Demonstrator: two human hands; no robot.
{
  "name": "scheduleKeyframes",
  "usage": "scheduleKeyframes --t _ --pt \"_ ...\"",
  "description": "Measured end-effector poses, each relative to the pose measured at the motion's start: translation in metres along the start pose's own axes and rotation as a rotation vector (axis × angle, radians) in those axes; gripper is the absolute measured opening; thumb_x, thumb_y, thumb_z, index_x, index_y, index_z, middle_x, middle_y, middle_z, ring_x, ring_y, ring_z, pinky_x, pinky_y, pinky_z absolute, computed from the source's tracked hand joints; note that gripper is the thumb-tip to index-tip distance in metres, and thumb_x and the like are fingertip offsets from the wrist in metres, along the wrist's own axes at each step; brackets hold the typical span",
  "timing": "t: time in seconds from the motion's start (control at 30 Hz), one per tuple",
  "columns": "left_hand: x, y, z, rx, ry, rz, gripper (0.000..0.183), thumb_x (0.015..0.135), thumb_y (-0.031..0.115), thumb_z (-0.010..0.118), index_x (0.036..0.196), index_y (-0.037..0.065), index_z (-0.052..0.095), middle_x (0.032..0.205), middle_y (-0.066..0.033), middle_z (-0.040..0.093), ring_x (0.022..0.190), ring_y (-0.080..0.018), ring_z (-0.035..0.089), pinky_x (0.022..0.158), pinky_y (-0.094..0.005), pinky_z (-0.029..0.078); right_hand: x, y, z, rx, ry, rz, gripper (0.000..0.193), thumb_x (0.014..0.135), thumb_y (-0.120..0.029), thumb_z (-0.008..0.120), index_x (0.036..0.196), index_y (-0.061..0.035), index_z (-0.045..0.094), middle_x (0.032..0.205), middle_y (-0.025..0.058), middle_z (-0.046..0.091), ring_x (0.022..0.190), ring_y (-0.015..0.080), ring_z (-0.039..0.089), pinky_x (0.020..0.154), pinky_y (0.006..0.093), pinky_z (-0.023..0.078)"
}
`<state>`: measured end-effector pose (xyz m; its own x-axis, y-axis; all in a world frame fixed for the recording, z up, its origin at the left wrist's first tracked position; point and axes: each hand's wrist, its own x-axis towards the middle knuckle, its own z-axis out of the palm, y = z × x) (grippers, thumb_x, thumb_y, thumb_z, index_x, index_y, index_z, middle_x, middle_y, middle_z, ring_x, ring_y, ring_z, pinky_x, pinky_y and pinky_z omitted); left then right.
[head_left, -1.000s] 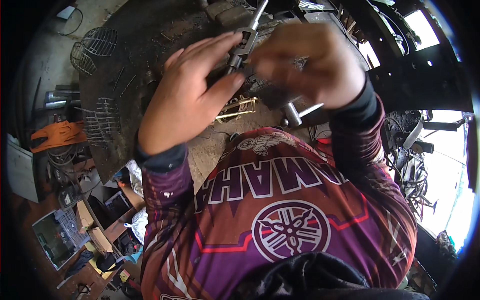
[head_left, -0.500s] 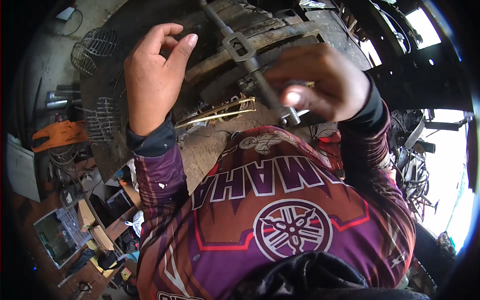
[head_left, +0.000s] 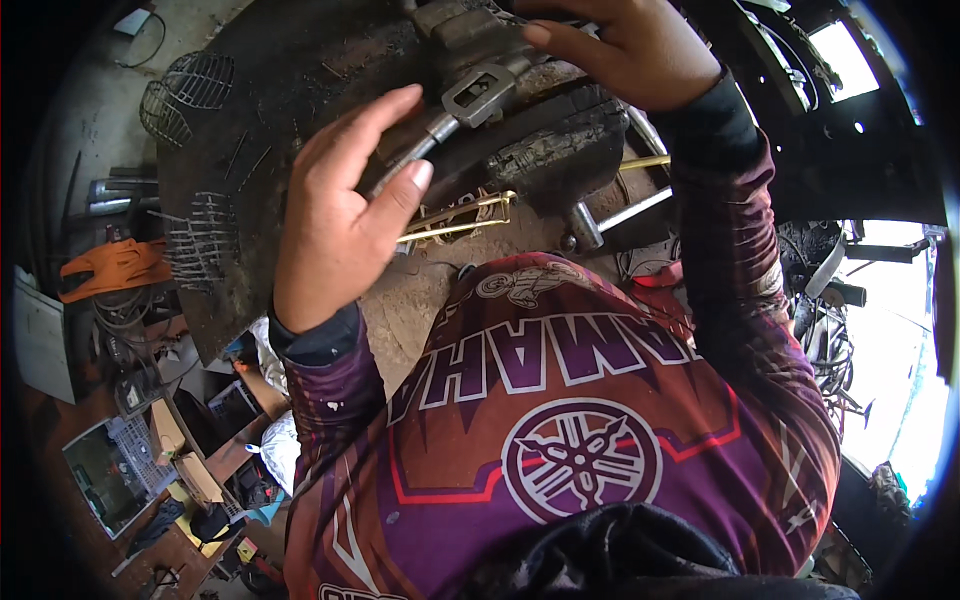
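A grey metal tap wrench, with a box-shaped middle frame and long round handles, lies slantwise over a dark, worn vise. My left hand is beside its near-left handle, fingers and thumb stretched apart; the handle passes between them, and whether they touch it is hard to see. Up at the right, my right hand is by the wrench's far end, thumb stretched out toward the frame. Its fingers run out along the upper edge and look apart. What the wrench's jaws grip is hidden.
A steel T-shaped bar juts out at the vise's near side. Thin brass-coloured strips are below the vise. Wire grids and an orange cloth-like piece are on the left. Cluttered wooden shelves stand at lower left.
The tap wrench has turned, its handle swinging from near me to the left. My right hand has moved up and away; my left hand has shifted right and nearer me, beside the handle.
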<state>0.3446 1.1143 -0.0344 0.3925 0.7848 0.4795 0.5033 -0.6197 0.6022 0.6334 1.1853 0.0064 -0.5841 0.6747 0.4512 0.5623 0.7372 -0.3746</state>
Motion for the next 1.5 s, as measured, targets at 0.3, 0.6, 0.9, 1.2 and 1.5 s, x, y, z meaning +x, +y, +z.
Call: scheduleKeyframes --t 0.3,0.6,0.9,1.2,1.5 --pt "0.011 -0.012 0.005 0.451 0.265 -0.188 0.037 0.085 0.022 0.083 0.114 0.002 0.071 0.107 -0.0168 0.073 0.096 -0.0299 0.072 0.080 -0.0367 0.056 -0.054 -0.033 0.007 0.280 -0.246 -0.031 0.021 0.099 -0.022 0.065 0.096 -0.0029 0.074 0.078 0.0163 0.066 0.070 0.0340 0.067 0.064 0.0451 0.052" --pt "0.008 0.014 0.012 -0.152 -0.003 0.000 0.053 0.092 0.038 0.076 0.121 -0.004 0.065 0.114 -0.0221 0.071 0.106 -0.0360 0.070 0.092 -0.0419 0.052 -0.022 -0.046 0.049 0.448 -0.165 -0.211 0.017 0.094 -0.018 0.067 0.094 -0.0019 0.073 0.082 0.0168 0.070 0.070 0.0365 0.068 0.066 0.0459 0.054" --pt "0.001 -0.013 -0.013 0.181 0.055 0.037 0.029 0.089 0.020 0.076 0.110 0.000 0.073 0.108 -0.0176 0.074 0.102 -0.0329 0.071 0.092 -0.0417 0.053 0.001 0.020 0.007 -0.002 -0.085 -0.013 0.033 0.097 -0.026 0.068 0.117 0.0014 0.071 0.109 0.0197 0.071 0.101 0.0343 0.068 0.087 0.0424 0.056" --pt "0.011 -0.010 0.010 0.150 0.229 -0.372 0.033 0.092 0.033 0.077 0.102 0.002 0.073 0.094 -0.0144 0.075 0.085 -0.0237 0.074 0.073 -0.0337 0.055 -0.057 -0.049 0.012 0.092 -0.099 0.076 0.032 0.101 -0.027 0.060 0.099 0.0033 0.070 0.092 0.0212 0.068 0.085 0.0395 0.066 0.076 0.0476 0.053" --pt "-0.007 0.041 0.048 0.343 0.037 0.060 0.087 0.081 0.056 0.080 0.142 0.000 0.054 0.144 -0.0296 0.053 0.133 -0.0451 0.052 0.110 -0.0518 0.039 -0.045 -0.053 0.021 0.174 -0.162 -0.021 0.014 0.092 -0.012 0.060 0.087 -0.0014 0.066 0.081 0.0202 0.065 0.076 0.0410 0.064 0.068 0.0484 0.052"
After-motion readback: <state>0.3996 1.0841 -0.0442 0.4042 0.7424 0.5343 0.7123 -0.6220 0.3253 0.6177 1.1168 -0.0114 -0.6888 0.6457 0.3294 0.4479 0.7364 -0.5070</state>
